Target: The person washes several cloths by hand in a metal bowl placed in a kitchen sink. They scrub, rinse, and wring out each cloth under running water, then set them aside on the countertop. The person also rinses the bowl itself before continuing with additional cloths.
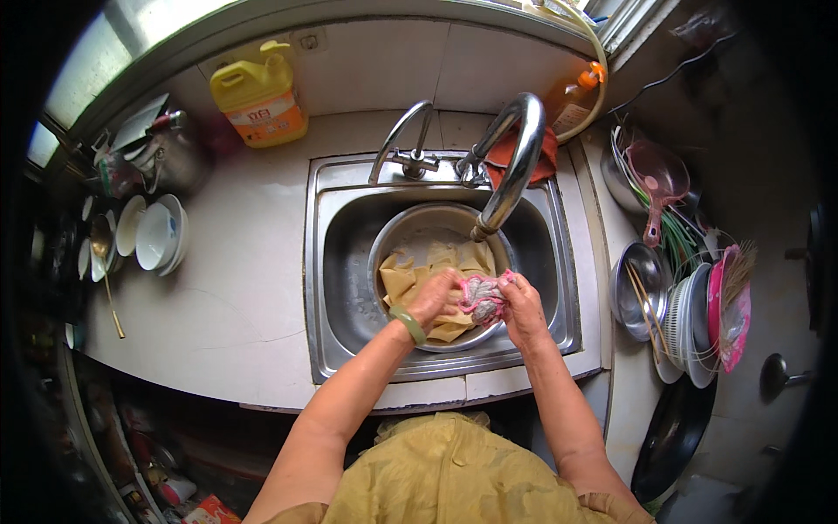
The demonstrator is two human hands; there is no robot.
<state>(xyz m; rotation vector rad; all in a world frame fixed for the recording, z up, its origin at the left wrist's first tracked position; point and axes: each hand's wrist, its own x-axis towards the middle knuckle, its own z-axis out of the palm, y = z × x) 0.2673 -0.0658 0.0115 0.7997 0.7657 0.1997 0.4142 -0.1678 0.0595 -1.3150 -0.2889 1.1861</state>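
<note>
A grey cloth with pink edging (pixel 483 296) is bunched up between my hands, over the right side of a round metal basin (pixel 387 243). My right hand (pixel 524 302) grips its right end. My left hand (pixel 437 298), with a green bangle at the wrist, lies against its left side; the fingers are partly hidden, so its hold is unclear. Flat tan pieces, perhaps tofu skin (pixel 400 278), lie in the basin, which stands in the stainless steel sink (pixel 344 288). The large curved faucet (pixel 517 164) reaches over the basin's rim.
A smaller tap (pixel 414 160) stands behind the sink, near a red cloth (pixel 542 160). A yellow jug (pixel 258 101) is at the back left, with white bowls (pixel 157 236) and a ladle (pixel 108 275) farther left. Metal bowls (pixel 638 288), chopsticks (pixel 645 304) and a pink strainer (pixel 658 173) crowd the right.
</note>
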